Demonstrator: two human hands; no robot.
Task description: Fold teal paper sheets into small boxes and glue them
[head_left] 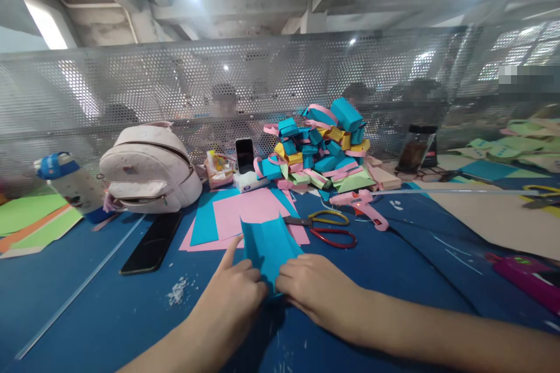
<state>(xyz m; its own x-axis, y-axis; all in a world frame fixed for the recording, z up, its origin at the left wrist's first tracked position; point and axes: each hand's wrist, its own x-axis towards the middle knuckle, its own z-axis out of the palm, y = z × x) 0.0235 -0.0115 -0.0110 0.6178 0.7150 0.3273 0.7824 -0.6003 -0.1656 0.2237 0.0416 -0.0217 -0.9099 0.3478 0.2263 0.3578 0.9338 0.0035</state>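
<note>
A sheet of blue paper [271,245], with its sides bent upward, lies between my hands at the front of the table. My left hand [240,285] grips its near left edge, fingers curled and index finger stretched along the left side. On the near right edge, my right hand [317,288] has its fingers closed on the same paper. Just beyond sit flat pink sheets [245,213] and scissors [324,226] with one yellow and one red handle. A pink glue gun [363,205] lies to the right of the scissors.
A heap of folded paper pieces [319,148] stands at the back. Left are a white backpack [151,169], a bottle [74,186] and a black phone [151,243]. A magenta tool [527,280] lies far right. A perforated metal screen [262,76] borders the table.
</note>
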